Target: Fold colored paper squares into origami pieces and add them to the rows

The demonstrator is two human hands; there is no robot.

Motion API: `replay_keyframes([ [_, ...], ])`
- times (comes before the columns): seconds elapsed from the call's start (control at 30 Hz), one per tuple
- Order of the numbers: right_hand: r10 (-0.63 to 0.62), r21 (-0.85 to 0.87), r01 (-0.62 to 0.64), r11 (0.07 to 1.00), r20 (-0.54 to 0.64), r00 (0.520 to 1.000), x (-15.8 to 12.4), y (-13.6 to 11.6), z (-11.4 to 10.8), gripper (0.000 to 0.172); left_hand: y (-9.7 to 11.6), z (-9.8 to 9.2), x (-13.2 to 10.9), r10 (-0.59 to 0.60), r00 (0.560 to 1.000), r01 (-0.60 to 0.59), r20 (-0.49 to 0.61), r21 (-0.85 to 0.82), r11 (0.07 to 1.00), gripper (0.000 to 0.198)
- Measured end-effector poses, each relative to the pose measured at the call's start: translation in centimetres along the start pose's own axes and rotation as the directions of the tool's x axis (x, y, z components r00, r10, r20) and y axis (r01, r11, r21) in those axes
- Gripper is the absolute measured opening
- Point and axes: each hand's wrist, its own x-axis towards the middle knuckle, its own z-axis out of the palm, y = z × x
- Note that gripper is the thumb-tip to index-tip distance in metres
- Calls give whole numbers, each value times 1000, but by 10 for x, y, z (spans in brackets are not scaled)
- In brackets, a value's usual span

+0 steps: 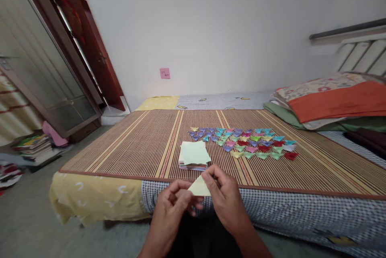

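Observation:
Between my hands, in front of the bed's edge, is a pale yellow sheet of paper folded into a triangle. My left hand pinches its left corner between thumb and fingers. The fingers of my right hand are closed on its upper right part. Just beyond my hands stands a stack of square coloured paper, with a light green sheet lying askew on top. To the right of the stack, several rows of small folded paper pieces in many colours lie on the mat.
A striped woven mat covers the bed, over a checked and yellow sheet. Folded bedding is piled at the right. A pink note sticks to the white wall. Books are stacked on the floor at the left.

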Motion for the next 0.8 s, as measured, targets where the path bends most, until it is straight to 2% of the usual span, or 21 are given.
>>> replay_keyframes([
  [0.1,5,18,-6,1000,46,999,-1,-2,-1,32,2,0,0,-36,996,34,84,21,999,34],
  [0.27,-15,5,15,1000,45,999,-3,-3,-3,32,1,-1,2,-43,989,42,139,12,999,42],
  [0.4,-10,-16,12,1000,106,994,-2,-6,-4,30,5,-2,7,-80,983,82,166,-7,997,32],
  [0.5,18,45,-24,999,137,990,1,-4,-4,29,6,-3,10,-86,988,83,132,29,996,29],
  [0.67,145,188,-191,963,231,962,-1,7,-6,32,-2,-8,12,-41,999,43,-30,62,997,25],
  [0.73,193,231,-261,938,279,941,-6,10,-5,33,-5,-9,12,-46,998,48,-46,37,998,24],
  [0.8,209,246,-278,929,273,939,-12,11,-4,33,-6,-9,12,-68,997,68,-23,-17,998,23],
])
